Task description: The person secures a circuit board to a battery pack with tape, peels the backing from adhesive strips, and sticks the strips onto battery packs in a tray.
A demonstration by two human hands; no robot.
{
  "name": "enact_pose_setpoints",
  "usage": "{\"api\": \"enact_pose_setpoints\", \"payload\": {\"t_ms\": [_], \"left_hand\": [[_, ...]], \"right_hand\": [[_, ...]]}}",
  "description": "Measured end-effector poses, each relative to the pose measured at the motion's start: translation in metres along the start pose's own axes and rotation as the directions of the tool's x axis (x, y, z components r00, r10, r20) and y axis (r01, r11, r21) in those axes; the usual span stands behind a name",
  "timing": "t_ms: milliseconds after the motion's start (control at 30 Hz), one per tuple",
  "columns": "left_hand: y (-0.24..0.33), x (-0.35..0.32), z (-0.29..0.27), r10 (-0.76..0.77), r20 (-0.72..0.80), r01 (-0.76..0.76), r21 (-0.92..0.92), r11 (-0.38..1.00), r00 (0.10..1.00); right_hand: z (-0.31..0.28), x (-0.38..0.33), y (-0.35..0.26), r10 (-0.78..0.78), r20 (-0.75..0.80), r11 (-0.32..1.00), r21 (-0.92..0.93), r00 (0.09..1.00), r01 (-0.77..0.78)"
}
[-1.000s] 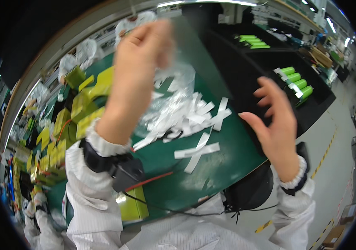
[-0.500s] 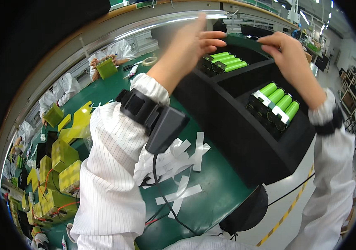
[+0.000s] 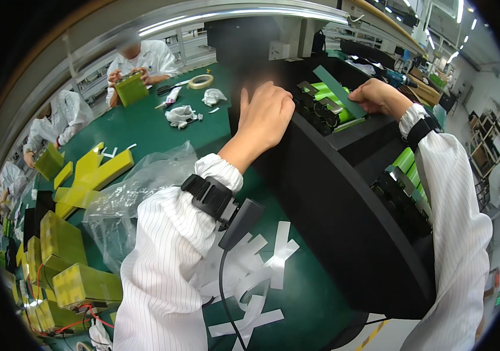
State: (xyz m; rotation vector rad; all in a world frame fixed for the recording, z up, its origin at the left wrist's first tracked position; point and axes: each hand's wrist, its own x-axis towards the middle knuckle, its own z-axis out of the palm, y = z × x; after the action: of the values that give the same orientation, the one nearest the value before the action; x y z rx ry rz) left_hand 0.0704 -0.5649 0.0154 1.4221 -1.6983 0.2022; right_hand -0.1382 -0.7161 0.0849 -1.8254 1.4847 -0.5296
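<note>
My right hand (image 3: 378, 96) pinches the end of a flat dark green strip (image 3: 334, 88). The strip slants over a pack of bright green cylindrical cells (image 3: 324, 92) in black holders, partly covering it. At the near left wall of the black box (image 3: 332, 175), my left hand (image 3: 265, 114) is beside the cells, fingers loosely bent and one raised apart; nothing shows in it. Some fingertips are hard to make out. In the nearer compartment lies a second green cell pack (image 3: 405, 175), partly hidden by my right sleeve.
White strips (image 3: 279, 257) lie on the green table (image 3: 320, 275). Yellow-wrapped battery blocks (image 3: 62, 240) with red wires crowd the left, beside a clear plastic bag (image 3: 138, 199). Tape (image 3: 200, 82) and crumpled white paper (image 3: 182, 117) lie farther back. A co-worker (image 3: 144, 58) holds a yellow-green block.
My right hand has moved left and down, bringing the green strip over the far cell pack. My left hand has lowered to the box wall, its fingers more bent. The view has shifted.
</note>
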Motion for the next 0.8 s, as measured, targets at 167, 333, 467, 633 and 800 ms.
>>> {"api": "enact_pose_setpoints", "payload": {"t_ms": [167,333,467,633,800], "left_hand": [[-0.004,-0.002,0.009,0.014,-0.046,-0.012,0.033,0.999,0.999],[0.001,-0.001,0.005,-0.081,0.037,0.082,-0.035,0.996,0.996],[0.001,-0.002,0.007,-0.109,0.019,0.11,-0.07,0.991,0.994],[0.002,-0.004,0.007,-0.11,0.007,0.11,-0.075,0.991,0.994],[0.005,-0.004,0.007,-0.109,0.003,0.109,-0.085,0.99,0.994]], "right_hand": [[0.009,0.001,-0.002,0.032,0.074,0.997,0.07,0.997,-0.037],[0.011,0.007,-0.011,0.052,0.124,0.998,-0.024,0.991,-0.049],[0.024,0.008,-0.012,0.004,0.063,0.994,-0.108,0.998,0.003],[0.03,-0.006,-0.024,-0.018,0.042,0.979,-0.201,0.999,0.026],[0.029,0.0,-0.012,-0.028,0.056,0.987,-0.159,0.998,0.037]]}}
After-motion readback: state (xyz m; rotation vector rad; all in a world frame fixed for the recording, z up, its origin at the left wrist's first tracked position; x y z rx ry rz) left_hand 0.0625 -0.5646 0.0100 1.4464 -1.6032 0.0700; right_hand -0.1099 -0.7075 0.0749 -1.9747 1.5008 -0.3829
